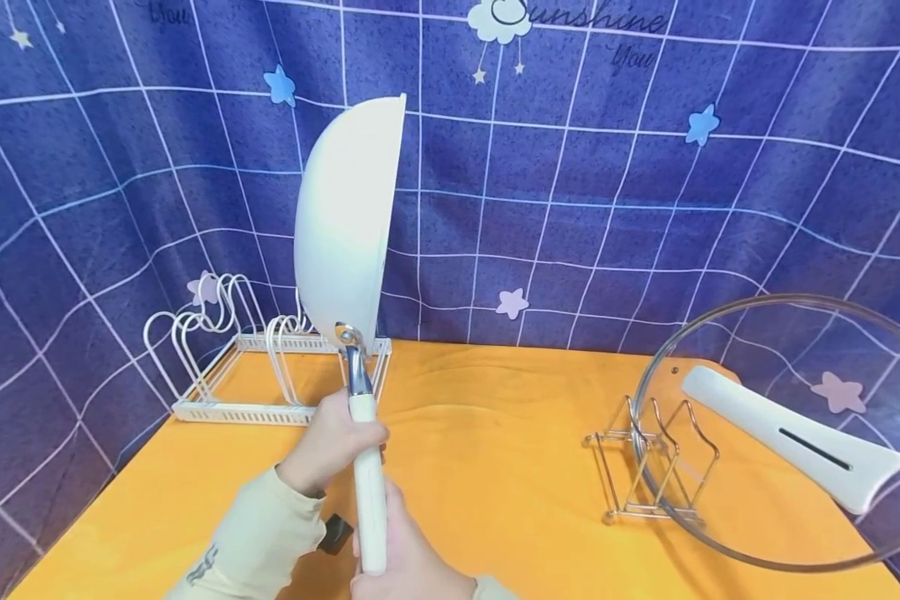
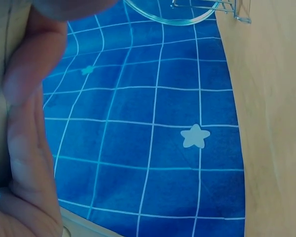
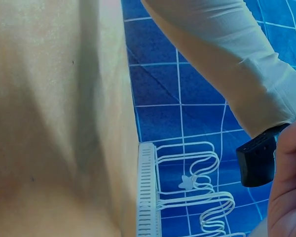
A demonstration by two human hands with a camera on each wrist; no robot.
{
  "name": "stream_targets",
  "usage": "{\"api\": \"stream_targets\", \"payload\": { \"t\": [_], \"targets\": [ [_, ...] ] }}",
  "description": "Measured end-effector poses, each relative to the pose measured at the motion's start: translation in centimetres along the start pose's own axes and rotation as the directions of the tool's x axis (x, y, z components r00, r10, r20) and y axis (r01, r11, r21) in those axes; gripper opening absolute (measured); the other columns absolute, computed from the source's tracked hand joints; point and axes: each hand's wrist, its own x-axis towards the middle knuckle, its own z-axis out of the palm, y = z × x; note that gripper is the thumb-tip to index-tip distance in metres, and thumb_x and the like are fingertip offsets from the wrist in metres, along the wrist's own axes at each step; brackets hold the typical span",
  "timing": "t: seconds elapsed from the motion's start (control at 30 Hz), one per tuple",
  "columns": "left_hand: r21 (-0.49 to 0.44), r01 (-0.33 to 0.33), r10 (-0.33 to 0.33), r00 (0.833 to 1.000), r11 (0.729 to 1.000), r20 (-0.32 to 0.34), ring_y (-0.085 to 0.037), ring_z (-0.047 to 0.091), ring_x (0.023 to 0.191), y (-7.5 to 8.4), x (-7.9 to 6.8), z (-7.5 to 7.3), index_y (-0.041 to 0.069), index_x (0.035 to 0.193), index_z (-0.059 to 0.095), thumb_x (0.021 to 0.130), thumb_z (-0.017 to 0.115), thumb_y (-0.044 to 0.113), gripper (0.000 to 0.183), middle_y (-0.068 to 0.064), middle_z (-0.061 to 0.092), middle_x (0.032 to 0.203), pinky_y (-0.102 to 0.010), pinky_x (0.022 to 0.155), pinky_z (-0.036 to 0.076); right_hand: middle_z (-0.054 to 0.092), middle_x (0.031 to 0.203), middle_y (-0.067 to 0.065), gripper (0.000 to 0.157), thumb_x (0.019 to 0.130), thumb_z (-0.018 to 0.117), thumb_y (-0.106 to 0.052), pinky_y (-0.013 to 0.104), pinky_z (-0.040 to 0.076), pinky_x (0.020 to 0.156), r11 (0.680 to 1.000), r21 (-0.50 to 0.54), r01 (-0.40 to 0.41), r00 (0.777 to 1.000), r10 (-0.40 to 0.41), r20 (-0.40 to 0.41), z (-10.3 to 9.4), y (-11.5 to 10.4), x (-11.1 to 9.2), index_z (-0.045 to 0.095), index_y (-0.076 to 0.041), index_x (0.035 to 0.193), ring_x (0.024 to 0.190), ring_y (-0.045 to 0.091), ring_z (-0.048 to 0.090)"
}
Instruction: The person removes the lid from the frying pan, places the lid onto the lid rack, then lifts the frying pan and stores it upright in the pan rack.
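Observation:
A white wok is held up on its edge, its rounded outside facing left and its rim to the right. My left hand grips the upper part of its white handle, below the metal joint. Lower down, my right hand holds the handle's end. Behind the wok's lower part stands a white dish rack with wire loops; whether the two touch, I cannot tell. In the left wrist view, fingers of the left hand curl at the left edge. The right hand is partly cut off in the right wrist view.
On the right of the orange table, a glass lid with a long white grip stands upright in a small wire rack. A blue checked curtain hangs behind. A black wrist device sits on the left sleeve.

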Motion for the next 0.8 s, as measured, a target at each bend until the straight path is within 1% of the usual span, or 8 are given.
{"api": "stream_targets", "payload": {
  "t": [0.1,0.3,0.5,0.7,0.8],
  "targets": [
    [0.001,-0.001,0.001,1.000,1.000,-0.018,-0.021,0.057,0.052,0.2,-0.2,-0.4,-0.002,0.086,0.045,0.070,0.057,-0.010,0.022,-0.008,0.053,0.065,-0.033,0.053,0.053,0.048,0.089,-0.001,0.096,0.064,0.051,0.016,0.015,0.044,0.064,1.000,-0.019,0.007,1.000,-0.006,0.010,0.2,-0.2,0.2,0.005,0.001,0.146,0.069,0.006,0.051],
    [0.003,-0.013,0.013,1.000,1.000,-0.023,-0.022,0.057,0.052,0.5,-0.5,-0.8,-0.002,0.086,0.045,0.071,0.057,-0.011,0.021,-0.008,0.053,0.065,-0.033,0.053,0.053,0.048,0.088,-0.002,0.095,0.065,0.051,0.015,0.014,0.044,0.063,1.000,0.004,0.009,0.999,-0.009,0.031,0.5,-0.4,0.4,0.003,0.001,0.146,0.067,0.006,0.050],
    [0.017,-0.004,0.005,0.999,1.000,-0.036,-0.022,0.057,0.052,0.9,-0.8,-1.2,-0.002,0.088,0.045,0.072,0.057,-0.009,0.021,-0.009,0.054,0.065,-0.033,0.054,0.053,0.049,0.085,-0.004,0.094,0.063,0.051,0.015,0.014,0.044,0.064,0.998,-0.048,0.041,0.999,-0.040,0.027,0.9,-0.6,0.6,0.008,0.002,0.145,0.068,0.008,0.049],
    [0.053,-0.001,0.003,0.999,0.999,-0.035,-0.023,0.058,0.053,1.2,-1.0,-1.6,-0.003,0.088,0.045,0.074,0.057,-0.008,0.019,-0.010,0.055,0.066,-0.034,0.055,0.053,0.049,0.085,-0.004,0.091,0.064,0.052,0.015,0.013,0.043,0.063,0.998,-0.059,0.037,0.999,-0.035,0.030,1.3,-0.7,0.7,0.010,0.001,0.144,0.065,0.004,0.050],
    [0.058,0.004,-0.002,1.000,0.998,-0.030,-0.023,0.058,0.052,1.4,-1.1,-1.9,-0.004,0.087,0.045,0.075,0.059,-0.008,0.019,-0.011,0.054,0.066,-0.034,0.055,0.053,0.048,0.083,-0.003,0.089,0.064,0.052,0.015,0.013,0.042,0.062,0.999,-0.043,0.028,0.999,-0.026,0.040,1.6,-0.9,0.8,0.012,0.001,0.142,0.063,0.002,0.050]
  ]
}}
